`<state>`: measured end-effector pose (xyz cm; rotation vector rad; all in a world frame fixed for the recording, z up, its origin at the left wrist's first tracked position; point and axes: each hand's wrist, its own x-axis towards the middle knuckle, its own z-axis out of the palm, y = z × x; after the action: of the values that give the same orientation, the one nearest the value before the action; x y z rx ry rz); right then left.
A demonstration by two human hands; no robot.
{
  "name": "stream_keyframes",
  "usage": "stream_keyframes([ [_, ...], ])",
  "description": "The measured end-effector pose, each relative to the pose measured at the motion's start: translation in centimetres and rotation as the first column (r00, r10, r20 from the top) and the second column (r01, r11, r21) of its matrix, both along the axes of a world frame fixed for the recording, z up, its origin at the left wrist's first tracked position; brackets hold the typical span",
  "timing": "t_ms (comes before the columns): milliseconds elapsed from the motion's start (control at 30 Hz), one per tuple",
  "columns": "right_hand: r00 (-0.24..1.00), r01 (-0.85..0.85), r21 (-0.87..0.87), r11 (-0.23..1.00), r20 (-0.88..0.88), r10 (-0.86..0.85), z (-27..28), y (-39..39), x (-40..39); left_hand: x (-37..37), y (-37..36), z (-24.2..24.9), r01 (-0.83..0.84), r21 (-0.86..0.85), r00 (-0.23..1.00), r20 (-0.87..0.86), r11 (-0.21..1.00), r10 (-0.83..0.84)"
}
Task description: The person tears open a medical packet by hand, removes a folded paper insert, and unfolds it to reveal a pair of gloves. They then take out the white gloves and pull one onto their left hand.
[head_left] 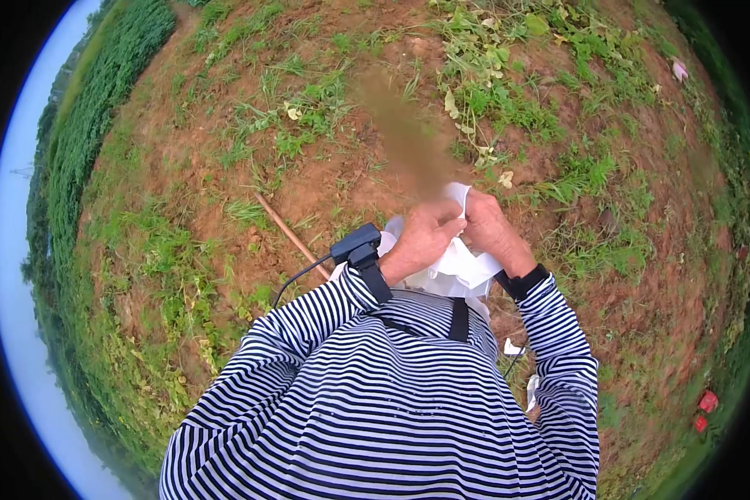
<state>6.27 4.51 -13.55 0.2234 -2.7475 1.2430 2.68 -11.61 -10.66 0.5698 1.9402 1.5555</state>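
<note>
Close in front of my body, both hands work on a thin, crumpled white sheet (467,268) that looks like paper or plastic. My left hand (423,240) is closed, thumb and fingers pinching its upper part. Beside it, almost touching, my right hand (493,228) has its fingers curled round the sheet's other side. A narrow piece of the white material stands up between the two hands, while the rest hangs in folds below them. Dark straps circle both wrists, and a black box (356,244) with a cable is on the left one.
A thin wooden stick (290,223) lies on the reddish soil to the left. Weeds and yellowing vines (496,67) cover parts of the ground. White scraps (513,347) lie by my right side. Red objects (707,402) are at far right. A brown blur crosses the view above my hands.
</note>
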Motion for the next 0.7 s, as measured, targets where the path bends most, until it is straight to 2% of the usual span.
stream_keyframes([
  [33, 0.999, 0.055, 0.008, 0.998, 0.003, -0.055, 0.3, 0.3, -0.3, 0.0, 0.2, 0.5, -0.005, 0.031, 1.000, 0.007, 1.000, 0.005],
  [133, 0.944, 0.330, -0.227, 0.916, 0.107, -0.313, 2.0, -0.6, -0.6, -0.4, 0.6, 1.7, -0.031, 0.104, 0.999, -0.007, 0.994, 0.032],
  [167, 0.889, 0.453, -0.462, 0.762, 0.293, -0.351, 1.2, -0.9, -0.9, -0.6, 0.5, 0.9, -0.008, 0.033, 0.997, -0.079, 0.999, 0.010],
  [267, 0.834, 0.552, -0.669, 0.497, 0.430, -0.346, 2.7, -1.5, -1.0, 0.0, 0.4, 0.8, 0.010, -0.012, 0.992, -0.123, 1.000, -0.011],
  [300, 0.813, 0.579, -0.673, 0.460, 0.436, -0.387, 1.9, -1.5, -1.1, 0.6, 0.3, 1.6, 0.012, -0.044, 0.995, -0.094, 0.999, -0.016],
  [367, 0.808, 0.533, -0.842, 0.086, 0.477, -0.344, 1.6, -1.3, -0.9, 1.5, -0.2, 1.0, 0.018, -0.104, 0.991, -0.128, 0.994, -0.031],
  [400, 0.815, 0.479, -0.871, -0.112, 0.488, -0.311, 1.8, -1.3, -1.2, 1.6, -0.2, 0.4, 0.007, -0.060, 0.985, -0.172, 0.998, -0.017],
  [433, 0.831, 0.477, -0.874, -0.090, 0.482, -0.279, 2.3, -1.2, -0.9, 1.6, -0.2, -0.1, -0.001, -0.018, 0.976, -0.217, 1.000, -0.002],
  [533, 0.876, 0.400, -0.902, -0.162, 0.428, -0.223, 1.2, -1.4, 0.0, 1.9, -0.2, -0.1, -0.008, -0.012, 0.999, -0.036, 1.000, 0.008],
  [567, 0.867, 0.372, -0.897, -0.238, 0.427, -0.256, 0.9, -1.3, 0.1, 1.8, -0.2, 0.3, 0.007, -0.018, 1.000, 0.000, 1.000, -0.007],
  [667, 0.827, 0.386, -0.856, -0.345, 0.486, -0.281, 0.8, -2.0, 0.3, 1.4, -0.1, 0.0, 0.052, -0.054, 0.993, -0.107, 0.997, -0.057],
  [700, 0.827, 0.402, -0.865, -0.301, 0.484, -0.285, 1.0, -2.2, 0.6, 1.4, 0.2, -0.4, 0.046, -0.022, 0.995, -0.093, 0.999, -0.048],
])
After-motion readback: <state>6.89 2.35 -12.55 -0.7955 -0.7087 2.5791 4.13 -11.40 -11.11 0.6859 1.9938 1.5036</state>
